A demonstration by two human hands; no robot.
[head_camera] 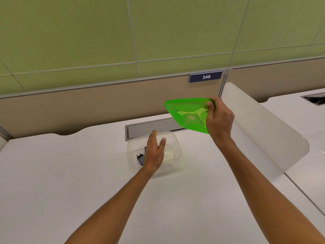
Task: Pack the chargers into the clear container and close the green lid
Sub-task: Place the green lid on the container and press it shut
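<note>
The clear container (175, 148) stands on the white desk, mid-frame. Inside it lie a black charger (140, 157) with two prongs at the left and a white charger (168, 154) at the right. My left hand (155, 152) hovers over the container with fingers apart, holding nothing and hiding part of the inside. The green lid (187, 114) is tilted in the air above and to the right of the container. My right hand (219, 117) grips it by its right edge.
A grey cable slot (149, 128) runs along the desk just behind the container. A white curved divider (263, 131) rises at the right. A beige and green partition wall with a "248" sign (205, 76) stands behind the desk.
</note>
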